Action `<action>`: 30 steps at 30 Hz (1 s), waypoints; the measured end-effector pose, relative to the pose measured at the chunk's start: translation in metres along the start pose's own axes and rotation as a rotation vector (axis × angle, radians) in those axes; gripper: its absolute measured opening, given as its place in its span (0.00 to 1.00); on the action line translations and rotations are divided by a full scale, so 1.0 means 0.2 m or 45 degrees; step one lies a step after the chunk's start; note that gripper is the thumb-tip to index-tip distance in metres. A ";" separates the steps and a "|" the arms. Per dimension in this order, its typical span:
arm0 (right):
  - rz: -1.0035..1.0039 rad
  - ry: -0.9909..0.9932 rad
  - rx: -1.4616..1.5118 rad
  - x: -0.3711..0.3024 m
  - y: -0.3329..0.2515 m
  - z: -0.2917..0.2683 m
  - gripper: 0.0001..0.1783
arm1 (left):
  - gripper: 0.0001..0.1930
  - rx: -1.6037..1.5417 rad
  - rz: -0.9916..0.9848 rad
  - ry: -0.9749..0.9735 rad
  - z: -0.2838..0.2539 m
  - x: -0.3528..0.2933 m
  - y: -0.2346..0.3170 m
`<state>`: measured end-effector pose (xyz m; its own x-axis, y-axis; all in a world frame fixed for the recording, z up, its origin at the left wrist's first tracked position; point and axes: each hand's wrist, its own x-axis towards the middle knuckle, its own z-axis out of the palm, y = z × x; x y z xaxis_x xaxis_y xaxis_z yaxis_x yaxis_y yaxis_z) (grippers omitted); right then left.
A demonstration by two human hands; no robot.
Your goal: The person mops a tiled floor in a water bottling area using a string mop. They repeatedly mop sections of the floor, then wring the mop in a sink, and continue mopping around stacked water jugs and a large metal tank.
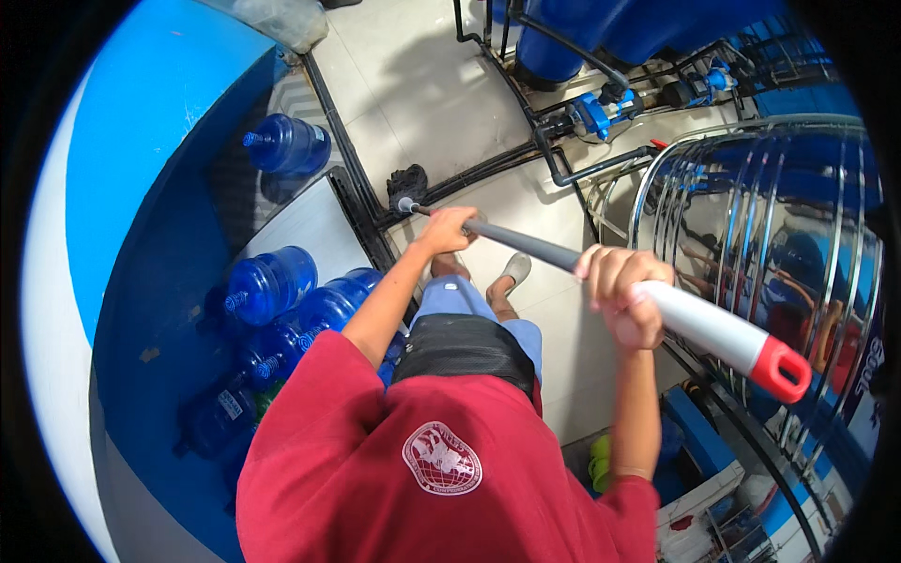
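Observation:
A mop with a long grey and white handle [527, 243] runs slantwise across the view, from the floor up toward the right. Its red end has a hanging loop. At the far left end the dark, stringy mop head [407, 185] rests beside black pipes, near the edge of the tiled floor. My left hand [448, 231] is wrapped round the lower shaft, close to the mop head. Higher up, my right hand [624, 289] grips the handle where the grey tube meets the white grip.
Several blue water jugs [272, 284] lie on my left beside a blue wall [131, 169]. Black pipes [469, 183] cross the pale tiled floor [404, 84]. Blue-fitted pumps [605, 114] stand ahead, and a shiny ribbed steel tank [751, 206] on the right.

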<state>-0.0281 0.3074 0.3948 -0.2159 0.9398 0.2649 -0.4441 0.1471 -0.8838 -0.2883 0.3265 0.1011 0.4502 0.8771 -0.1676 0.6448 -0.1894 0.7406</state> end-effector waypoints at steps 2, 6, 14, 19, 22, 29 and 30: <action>-0.157 0.213 0.225 0.14 0.11 0.09 0.15 | 0.14 -0.153 -0.101 0.011 -0.08 -0.03 -0.18; -0.135 0.089 0.037 0.39 0.20 0.25 0.21 | 0.13 -0.013 -0.566 0.171 -0.08 0.04 -0.43; -0.113 0.304 -0.159 0.59 0.15 0.34 0.18 | 0.13 -0.372 -0.509 0.086 0.00 0.20 -0.55; -0.096 0.424 -0.239 0.66 0.14 0.42 0.18 | 0.10 -0.314 -0.445 -0.095 -0.17 0.25 -0.52; -0.192 0.224 -0.223 0.74 0.05 0.45 0.20 | 0.11 -0.118 -0.402 -0.174 -0.34 0.31 -0.45; -0.422 0.620 -0.180 0.80 -0.22 0.27 0.22 | 0.10 0.084 -0.324 -0.155 -0.67 0.42 -0.13; -0.425 0.576 -0.193 0.81 -0.26 0.25 0.22 | 0.11 0.072 -0.334 -0.175 -0.70 0.42 -0.11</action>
<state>-0.0831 0.4377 0.5024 0.3224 0.8684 0.3769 -0.2877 0.4692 -0.8349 -0.3517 0.4669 0.1619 0.3408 0.8320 -0.4377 0.7818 0.0077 0.6234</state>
